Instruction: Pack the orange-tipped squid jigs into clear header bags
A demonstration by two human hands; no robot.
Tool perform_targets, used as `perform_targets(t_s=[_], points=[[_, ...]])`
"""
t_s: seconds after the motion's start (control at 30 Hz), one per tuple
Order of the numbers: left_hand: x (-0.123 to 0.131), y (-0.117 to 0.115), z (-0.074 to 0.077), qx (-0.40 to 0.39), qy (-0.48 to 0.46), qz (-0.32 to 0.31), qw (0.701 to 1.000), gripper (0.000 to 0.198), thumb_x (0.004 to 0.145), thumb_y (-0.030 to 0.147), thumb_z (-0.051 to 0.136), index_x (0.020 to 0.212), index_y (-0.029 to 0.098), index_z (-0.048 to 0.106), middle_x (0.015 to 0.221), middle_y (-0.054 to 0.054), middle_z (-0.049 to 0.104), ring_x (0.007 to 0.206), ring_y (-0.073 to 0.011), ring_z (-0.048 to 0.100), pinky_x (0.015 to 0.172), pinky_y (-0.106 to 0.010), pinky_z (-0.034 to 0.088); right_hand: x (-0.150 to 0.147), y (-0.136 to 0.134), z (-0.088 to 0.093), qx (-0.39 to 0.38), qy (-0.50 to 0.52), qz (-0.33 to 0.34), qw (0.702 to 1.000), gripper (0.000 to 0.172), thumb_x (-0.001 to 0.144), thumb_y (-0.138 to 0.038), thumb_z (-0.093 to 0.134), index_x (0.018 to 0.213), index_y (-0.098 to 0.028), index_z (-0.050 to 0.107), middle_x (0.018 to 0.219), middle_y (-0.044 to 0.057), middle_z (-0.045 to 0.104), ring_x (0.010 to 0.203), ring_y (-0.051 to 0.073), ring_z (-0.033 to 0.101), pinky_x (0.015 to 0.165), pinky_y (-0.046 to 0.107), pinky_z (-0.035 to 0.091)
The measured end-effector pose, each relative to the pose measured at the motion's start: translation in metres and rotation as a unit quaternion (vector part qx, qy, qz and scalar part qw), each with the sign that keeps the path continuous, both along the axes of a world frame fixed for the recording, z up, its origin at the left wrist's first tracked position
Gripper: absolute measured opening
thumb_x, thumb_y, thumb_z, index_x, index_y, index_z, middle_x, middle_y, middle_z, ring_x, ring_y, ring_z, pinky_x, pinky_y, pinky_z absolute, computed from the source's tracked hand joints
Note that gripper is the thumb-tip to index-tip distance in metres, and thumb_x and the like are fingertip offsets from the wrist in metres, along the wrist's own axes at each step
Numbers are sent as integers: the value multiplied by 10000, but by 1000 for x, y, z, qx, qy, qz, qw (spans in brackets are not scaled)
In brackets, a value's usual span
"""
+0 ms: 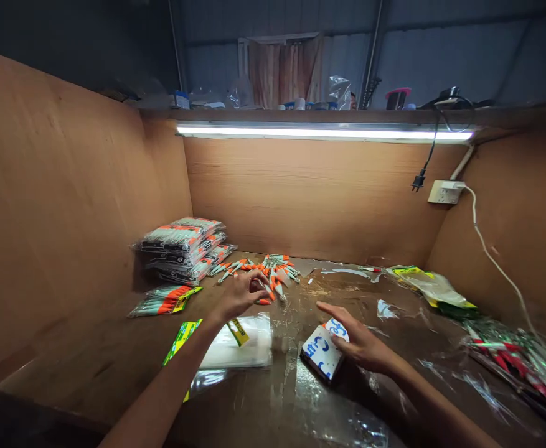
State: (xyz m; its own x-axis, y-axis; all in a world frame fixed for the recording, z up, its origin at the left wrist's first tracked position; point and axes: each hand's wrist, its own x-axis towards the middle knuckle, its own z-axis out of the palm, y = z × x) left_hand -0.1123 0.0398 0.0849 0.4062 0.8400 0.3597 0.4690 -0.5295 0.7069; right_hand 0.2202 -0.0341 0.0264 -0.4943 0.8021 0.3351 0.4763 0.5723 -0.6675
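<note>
My left hand (241,297) is at the near edge of a loose pile of orange-and-white fishing lures (279,264). Its thumb and forefinger curve around a small gap beside one lure, and I see nothing clearly held. My right hand (359,343) is over a small white block with blue marker writing (322,352). The right fingers stretch out to the left, while the thumb lies by the block's edge. A bit of orange shows at the block's top. Under my left forearm lie clear plastic bags (249,351) with a yellow-and-black label.
Packed lure bags (179,246) are stacked at the back left, with another filled bag (165,300) before them. At right lie flat yellow-green bags (434,286) and a heap of red-and-silver lures (520,364). A black plug (418,180) hangs near a socket (445,191).
</note>
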Motion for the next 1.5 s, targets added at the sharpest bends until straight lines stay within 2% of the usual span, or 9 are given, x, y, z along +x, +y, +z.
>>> perform_targets(t_s=[0.13, 0.33, 0.57, 0.77, 0.87, 1.03, 1.2, 1.37, 1.5], points=[[37, -10, -2, 1, -58, -32, 998, 398, 715, 363, 799, 1033, 173, 654, 734, 1, 672, 662, -149, 616, 605, -233, 433, -30, 3, 17, 6, 119, -62, 991, 808, 845, -345, 694, 1530, -291, 269, 1515, 103, 424, 1317, 260, 463, 1071, 442, 399], [51, -16, -20, -38, -84, -85, 992, 373, 777, 392, 757, 1081, 188, 681, 881, -36, 718, 792, -171, 644, 713, -257, 470, -57, 25, 31, 7, 152, -92, 984, 285, 914, -448, 599, 894, -189, 717, 834, 46, 689, 789, 193, 629, 729, 305, 487], [31, 5, -34, -198, -150, -54, 967, 434, 756, 549, 724, 765, 117, 677, 694, -50, 676, 613, -150, 613, 603, -257, 472, -60, -4, -4, 80, -21, -276, 958, 598, 887, -483, 592, 1437, -298, 446, 1458, 98, 491, 1310, 317, 466, 1062, 497, 380], [27, 7, -34, -238, -166, -11, 957, 426, 628, 498, 834, 690, 126, 634, 624, -40, 671, 555, -128, 576, 534, -222, 388, -53, -43, -20, 56, -212, -176, 960, 339, 779, -537, 698, 1021, -299, 689, 1546, 36, 385, 1391, 342, 352, 1122, 531, 302], [26, 3, -31, -246, -177, -15, 953, 432, 637, 510, 821, 706, 120, 650, 641, -47, 677, 567, -128, 578, 544, -224, 388, -27, -45, -27, 61, -223, -209, 950, 201, 782, -380, 695, 943, -261, 681, 1547, 44, 367, 1403, 327, 330, 1117, 505, 324], [28, -2, -31, -312, -151, -55, 937, 463, 626, 539, 814, 726, 110, 673, 661, -49, 684, 552, -118, 575, 527, -218, 368, 11, -49, -35, 80, -198, -299, 930, 621, 813, -336, 641, 1403, -254, 468, 1566, 125, 297, 1412, 343, 310, 1122, 548, 314], [47, -12, -44, -347, -81, -107, 928, 432, 638, 520, 799, 717, 114, 677, 623, -32, 663, 560, -143, 594, 538, -235, 391, -29, -45, 0, 37, -54, -209, 976, 754, 840, -424, 649, 1496, -251, 321, 1397, 114, 513, 1248, 283, 516, 1034, 437, 439], [59, -27, -47, -130, 39, -34, 990, 324, 723, 381, 766, 955, 169, 687, 827, -53, 709, 805, -241, 654, 708, -324, 464, -62, -4, 10, -67, 53, -227, 970, 165, 821, -292, 603, 903, -186, 699, 768, 40, 703, 716, 202, 647, 648, 297, 494], [67, -43, -45, 152, 76, 59, 984, 357, 812, 342, 714, 1136, 243, 601, 1095, -73, 647, 1052, -274, 576, 906, -390, 422, -58, 15, -1, -236, 179, -218, 930, 167, 787, -333, 636, 784, -167, 659, 662, 28, 700, 540, 143, 609, 506, 231, 434]])
